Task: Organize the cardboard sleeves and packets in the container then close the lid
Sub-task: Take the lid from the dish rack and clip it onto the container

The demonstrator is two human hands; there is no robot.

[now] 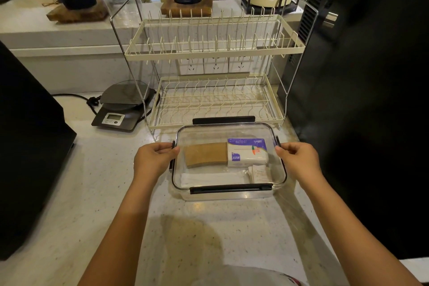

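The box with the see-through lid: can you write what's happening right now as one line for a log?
step: closing lid | container: lid on | left hand: grips left clasp | right hand: grips right clasp | inside: cardboard sleeves, packets

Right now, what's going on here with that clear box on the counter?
A person is closing up a clear container on the counter. The lid already sits on top, and the left hand and right hand each grip a side edge of it. Through the lid you can see brown cardboard sleeves, a white and purple packet beside them, and white packets along the near side.
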